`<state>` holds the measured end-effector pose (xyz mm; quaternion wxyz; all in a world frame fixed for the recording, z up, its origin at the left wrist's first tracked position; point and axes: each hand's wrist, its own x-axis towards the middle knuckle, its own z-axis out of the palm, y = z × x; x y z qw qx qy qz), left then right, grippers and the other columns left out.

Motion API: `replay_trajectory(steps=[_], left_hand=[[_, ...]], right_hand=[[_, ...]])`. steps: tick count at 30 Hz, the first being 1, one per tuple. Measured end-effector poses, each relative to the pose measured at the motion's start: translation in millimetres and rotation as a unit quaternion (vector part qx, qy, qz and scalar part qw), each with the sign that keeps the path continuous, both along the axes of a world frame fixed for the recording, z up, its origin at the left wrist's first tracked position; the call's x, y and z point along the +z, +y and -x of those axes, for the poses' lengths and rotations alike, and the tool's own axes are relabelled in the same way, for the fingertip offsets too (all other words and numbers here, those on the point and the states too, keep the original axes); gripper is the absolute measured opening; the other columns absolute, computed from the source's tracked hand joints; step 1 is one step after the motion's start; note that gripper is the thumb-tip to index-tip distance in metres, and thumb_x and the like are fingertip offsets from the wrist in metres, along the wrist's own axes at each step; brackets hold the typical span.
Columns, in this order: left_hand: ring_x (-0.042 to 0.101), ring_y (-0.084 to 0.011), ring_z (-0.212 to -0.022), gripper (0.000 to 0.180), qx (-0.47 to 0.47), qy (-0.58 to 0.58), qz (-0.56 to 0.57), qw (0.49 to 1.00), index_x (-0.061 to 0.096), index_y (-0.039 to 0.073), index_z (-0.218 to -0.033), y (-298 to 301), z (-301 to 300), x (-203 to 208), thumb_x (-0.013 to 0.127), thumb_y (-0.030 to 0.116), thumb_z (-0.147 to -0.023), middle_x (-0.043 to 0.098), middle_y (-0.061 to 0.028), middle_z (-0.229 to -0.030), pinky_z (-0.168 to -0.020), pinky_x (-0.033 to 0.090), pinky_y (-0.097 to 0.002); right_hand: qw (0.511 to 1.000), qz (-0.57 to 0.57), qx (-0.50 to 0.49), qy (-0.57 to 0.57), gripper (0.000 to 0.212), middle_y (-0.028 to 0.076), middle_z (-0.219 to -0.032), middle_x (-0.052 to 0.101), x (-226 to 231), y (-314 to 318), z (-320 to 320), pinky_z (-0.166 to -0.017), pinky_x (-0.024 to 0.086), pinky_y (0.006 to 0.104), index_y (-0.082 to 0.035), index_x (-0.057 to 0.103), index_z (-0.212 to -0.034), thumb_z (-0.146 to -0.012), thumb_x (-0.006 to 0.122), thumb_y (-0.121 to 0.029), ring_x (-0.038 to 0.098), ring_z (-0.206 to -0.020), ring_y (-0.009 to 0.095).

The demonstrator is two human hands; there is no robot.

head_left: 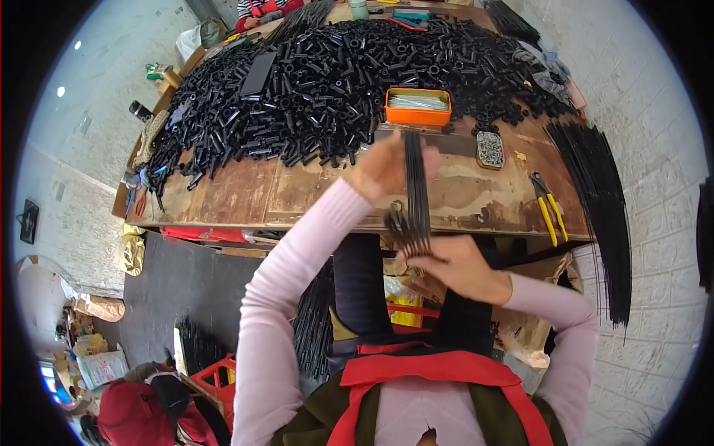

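Note:
A bundle of long, thin black rods (417, 186) stands out over the near edge of the wooden table, between my two hands. My right hand (465, 269) is closed around its near end, where the rods fan out. At the far end, my left hand (378, 168) is beside the bundle with its fingers around or against it; motion smears them, so the grip is unclear. Just beyond the hands is an orange tin (418, 117) of thin pale sticks. To its right lies a small metal tin (490, 150) holding tiny silvery pieces.
A heap of black tubular parts (320, 89) covers the table's far half, with a flat black rectangular object (258, 73) on it. Yellow-handled pliers (548, 208) lie near the right edge. Long black rods (599, 201) overhang that edge. Another person (260, 10) sits across the table.

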<state>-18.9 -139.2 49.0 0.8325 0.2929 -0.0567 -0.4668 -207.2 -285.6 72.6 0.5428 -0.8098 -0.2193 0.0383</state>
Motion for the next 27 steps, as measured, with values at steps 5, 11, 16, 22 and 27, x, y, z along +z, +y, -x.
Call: replay_trajectory(steps=[5, 11, 16, 22, 27], left_hand=[[0.058, -0.016, -0.112, 0.035, 0.173, -0.305, -0.042, 0.935, 0.06, -0.003, -0.106, 34, -35, -50, 0.058, 0.031, -0.095, 0.064, -0.0116, -0.112, -0.096, 0.047, -0.0303], [0.065, -0.0163, -0.098, 0.027, 0.061, -0.348, -0.304, 0.885, 0.061, -0.004, -0.118, 65, 105, 44, 0.06, 0.002, -0.092, 0.067, -0.0126, -0.113, -0.087, 0.052, -0.0293], [0.068, -0.0194, -0.089, 0.029, 0.239, -0.36, -0.228, 0.873, 0.06, -0.006, -0.118, 31, 128, 111, 0.058, -0.006, -0.089, 0.069, -0.0177, -0.104, -0.08, 0.058, -0.0283], [0.069, -0.02, -0.088, 0.024, 0.272, -0.416, -0.189, 0.847, 0.061, -0.005, -0.111, 31, 127, 86, 0.062, -0.007, -0.087, 0.069, -0.0185, -0.102, -0.077, 0.059, -0.0287], [0.069, -0.018, -0.085, 0.022, 0.307, -0.47, -0.261, 0.785, 0.062, -0.005, -0.11, 31, 134, 98, 0.061, -0.008, -0.087, 0.069, -0.0168, -0.1, -0.076, 0.058, -0.0265]], right_hand=[[0.994, -0.047, -0.02, 0.093, 0.017, 0.007, -0.092, 0.071, -36, 0, -46, -0.079, 0.051, 0.0238, 0.002, 0.067, -0.106, -0.092, 0.06, -0.005, 0.065, -0.089, 0.01], [0.994, -0.09, -0.056, -0.001, 0.021, 0.013, -0.085, 0.069, -48, 6, -44, -0.063, 0.049, 0.0282, -0.002, 0.068, -0.108, -0.089, 0.066, -0.011, 0.064, -0.069, 0.016], [0.995, -0.057, -0.076, -0.037, 0.018, 0.01, -0.081, 0.069, -54, 2, -47, -0.062, 0.05, 0.0281, -0.003, 0.069, -0.106, -0.091, 0.063, -0.01, 0.064, -0.068, 0.014], [0.994, -0.06, -0.057, -0.076, 0.019, 0.01, -0.076, 0.068, -68, 2, -49, -0.059, 0.049, 0.0294, -0.005, 0.069, -0.107, -0.089, 0.065, -0.01, 0.064, -0.064, 0.015], [0.996, -0.013, -0.043, -0.076, 0.019, 0.01, -0.082, 0.07, -63, -1, -52, -0.062, 0.051, 0.0301, -0.005, 0.07, -0.106, -0.088, 0.065, -0.009, 0.066, -0.067, 0.018]])
